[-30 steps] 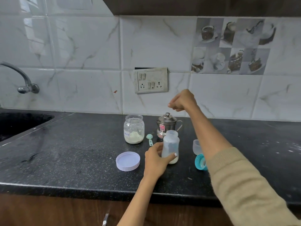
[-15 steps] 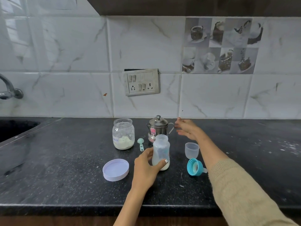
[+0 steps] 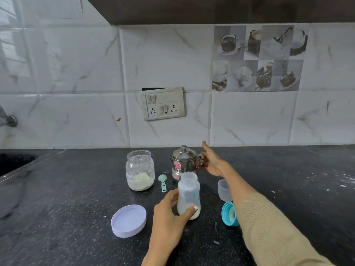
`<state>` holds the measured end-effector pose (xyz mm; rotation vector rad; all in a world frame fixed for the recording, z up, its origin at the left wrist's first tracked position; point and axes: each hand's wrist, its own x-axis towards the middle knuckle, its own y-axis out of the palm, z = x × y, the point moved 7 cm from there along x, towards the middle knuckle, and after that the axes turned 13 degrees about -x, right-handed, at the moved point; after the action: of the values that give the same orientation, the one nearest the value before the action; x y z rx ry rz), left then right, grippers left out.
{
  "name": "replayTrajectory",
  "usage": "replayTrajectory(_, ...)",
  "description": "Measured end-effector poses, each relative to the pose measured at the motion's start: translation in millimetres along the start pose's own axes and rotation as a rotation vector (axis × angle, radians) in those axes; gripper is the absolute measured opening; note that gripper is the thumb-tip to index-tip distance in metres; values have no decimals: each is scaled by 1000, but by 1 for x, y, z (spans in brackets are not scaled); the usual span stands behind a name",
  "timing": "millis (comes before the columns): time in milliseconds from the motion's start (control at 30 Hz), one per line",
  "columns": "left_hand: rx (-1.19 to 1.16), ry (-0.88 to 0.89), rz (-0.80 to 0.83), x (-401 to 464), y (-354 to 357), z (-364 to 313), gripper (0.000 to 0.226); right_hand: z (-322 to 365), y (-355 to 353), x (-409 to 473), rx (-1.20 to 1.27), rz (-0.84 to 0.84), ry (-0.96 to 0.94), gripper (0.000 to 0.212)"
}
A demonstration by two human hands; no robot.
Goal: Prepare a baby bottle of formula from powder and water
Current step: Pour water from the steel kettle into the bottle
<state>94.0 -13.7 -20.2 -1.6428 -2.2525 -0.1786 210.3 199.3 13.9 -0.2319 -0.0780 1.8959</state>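
An open clear baby bottle (image 3: 189, 194) with white powder at its bottom stands on the black counter (image 3: 76, 208). My left hand (image 3: 169, 210) is wrapped around its lower part. Behind it stands a small steel pot (image 3: 184, 162) with a lid. My right hand (image 3: 210, 162) grips the pot's handle, index finger stretched up. An open glass jar (image 3: 140, 169) of formula powder stands to the left, a green scoop (image 3: 162, 182) beside it.
A lilac jar lid (image 3: 128, 220) lies front left. A clear bottle cap (image 3: 223, 190) and a teal collar with nipple (image 3: 228, 214) lie right of the bottle. A sink (image 3: 15, 160) sits at far left. A switch panel (image 3: 164, 103) is on the tiled wall.
My right hand came down from above the pot and has closed on the pot's handle. My left hand has stayed on the bottle.
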Motion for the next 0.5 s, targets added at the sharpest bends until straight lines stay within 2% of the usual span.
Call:
replayTrajectory(233, 7, -8, -8, -1, 0, -1, 55, -2, 1, 5, 5, -35, -17, 59)
replayTrajectory(367, 14, -18, -12, -1, 0, -1, 55, 0, 7, 1, -32, 0, -28, 38)
replayTrajectory(500, 18, -19, -6, -2, 0, -2, 52, 0, 9, -1, 19, 17, 6, 33)
